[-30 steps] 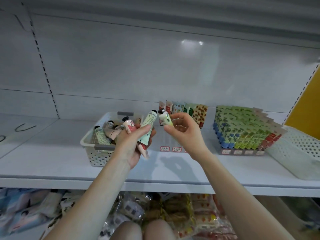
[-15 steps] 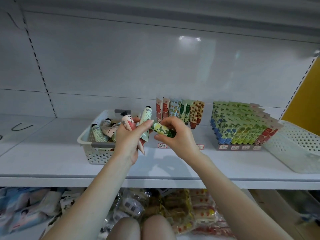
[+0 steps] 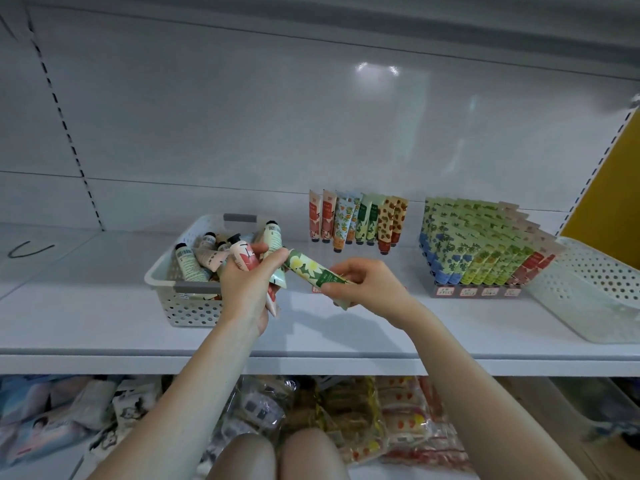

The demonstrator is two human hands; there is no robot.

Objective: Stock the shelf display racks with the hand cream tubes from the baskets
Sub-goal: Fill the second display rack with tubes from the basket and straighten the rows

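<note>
My left hand grips a bundle of hand cream tubes in front of the white basket, which holds several more tubes. My right hand pinches a green tube with yellow flowers, lying nearly level, its far end against my left thumb. Behind it, a partly stocked rack carries a back row of upright tubes. A full rack stands to the right.
An empty white perforated basket sits at the shelf's far right by a yellow panel. The white shelf stretches left. Packaged goods fill the shelf below, and my knees show at the bottom.
My right hand has turned the green tube from pointing up to lying nearly level and brought it against my left hand. The view has shifted slightly.
</note>
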